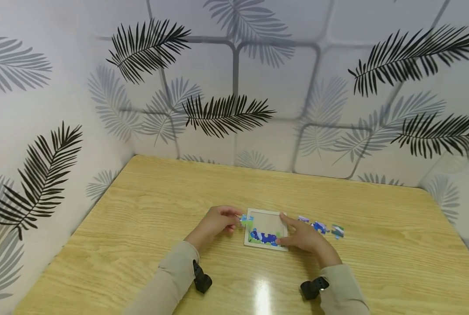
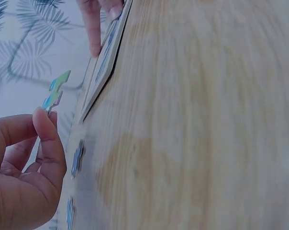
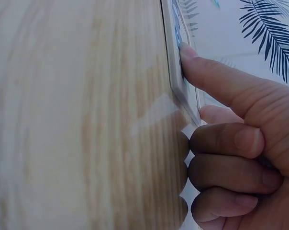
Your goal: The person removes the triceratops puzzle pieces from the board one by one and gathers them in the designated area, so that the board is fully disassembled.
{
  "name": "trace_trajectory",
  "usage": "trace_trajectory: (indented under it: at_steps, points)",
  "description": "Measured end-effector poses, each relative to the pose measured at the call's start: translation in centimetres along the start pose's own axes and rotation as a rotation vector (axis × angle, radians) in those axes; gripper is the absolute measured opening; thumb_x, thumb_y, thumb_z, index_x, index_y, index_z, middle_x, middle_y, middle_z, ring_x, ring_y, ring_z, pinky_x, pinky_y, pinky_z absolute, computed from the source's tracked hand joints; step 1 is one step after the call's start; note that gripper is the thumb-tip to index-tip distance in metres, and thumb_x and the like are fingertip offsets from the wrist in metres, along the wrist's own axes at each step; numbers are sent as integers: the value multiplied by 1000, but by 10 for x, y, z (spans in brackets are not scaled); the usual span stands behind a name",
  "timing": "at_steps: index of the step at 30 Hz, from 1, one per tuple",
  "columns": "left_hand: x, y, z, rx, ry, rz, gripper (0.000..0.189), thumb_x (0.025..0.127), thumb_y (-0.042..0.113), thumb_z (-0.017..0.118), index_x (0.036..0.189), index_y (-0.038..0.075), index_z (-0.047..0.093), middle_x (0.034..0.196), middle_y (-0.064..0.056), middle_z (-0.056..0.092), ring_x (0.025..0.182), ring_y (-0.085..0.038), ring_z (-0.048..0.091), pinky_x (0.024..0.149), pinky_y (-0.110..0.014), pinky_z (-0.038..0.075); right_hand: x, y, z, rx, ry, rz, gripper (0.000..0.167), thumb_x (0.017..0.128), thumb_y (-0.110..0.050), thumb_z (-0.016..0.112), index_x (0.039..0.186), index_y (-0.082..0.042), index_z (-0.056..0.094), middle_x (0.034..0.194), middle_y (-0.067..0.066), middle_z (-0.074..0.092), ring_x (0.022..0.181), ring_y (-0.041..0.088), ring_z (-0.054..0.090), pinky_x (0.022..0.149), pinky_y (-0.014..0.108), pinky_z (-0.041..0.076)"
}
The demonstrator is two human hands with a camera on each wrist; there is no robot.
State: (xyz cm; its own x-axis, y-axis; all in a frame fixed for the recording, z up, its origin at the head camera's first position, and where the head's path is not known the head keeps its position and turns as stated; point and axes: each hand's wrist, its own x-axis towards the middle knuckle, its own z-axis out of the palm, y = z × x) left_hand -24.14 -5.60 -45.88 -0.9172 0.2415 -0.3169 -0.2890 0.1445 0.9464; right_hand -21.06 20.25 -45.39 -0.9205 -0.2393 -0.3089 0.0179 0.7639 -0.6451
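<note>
My left hand (image 1: 218, 221) pinches a green and blue jigsaw piece (image 1: 247, 221) between thumb and fingers, over the left rim of a square puzzle tray (image 1: 266, 247). Tilted up, the piece (image 2: 56, 91) stands clear of the table in the left wrist view. Joined blue and green pieces (image 1: 262, 237) lie along the tray's near side; its bare backing shows above them. My right hand (image 1: 307, 236) holds the tray's right side, thumb at the lower right, forefinger near the upper corner. In the right wrist view, that hand's other fingers (image 3: 226, 139) are curled on the table.
Several loose jigsaw pieces (image 1: 319, 227) lie to the right of the tray, partly behind my right hand. Two small pieces (image 2: 77, 158) show beyond my left hand in the left wrist view. The wooden table (image 1: 139, 210) meets a leaf-patterned wall (image 1: 266, 144) at the back.
</note>
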Motion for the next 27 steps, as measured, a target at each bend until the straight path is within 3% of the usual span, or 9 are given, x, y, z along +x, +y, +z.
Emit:
trace_trajectory:
  at_steps: [14,19,27]
  points:
    - [-8,-11,-35,48,65,-46,19,89,-1,61,106,1,68,95,-7,63,62,-11,52,54,-20,47,-1,-2,0,-14,5,-12,90,77,-39,77,149,-11,28,146,26,31,133,49,26,103,63,25]
    - [-12,-13,-42,86,84,-78,20,89,-2,61,106,1,68,88,-6,64,61,-11,52,54,-20,48,0,-1,0,0,2,-18,90,78,-36,77,149,-11,28,146,26,31,133,49,26,103,63,25]
    - [-17,-12,-49,150,74,-61,18,89,-3,60,105,-2,68,89,-7,66,61,-9,54,55,-20,50,2,1,1,12,-6,-7,90,78,-36,77,149,-13,27,147,26,30,133,49,26,103,63,25]
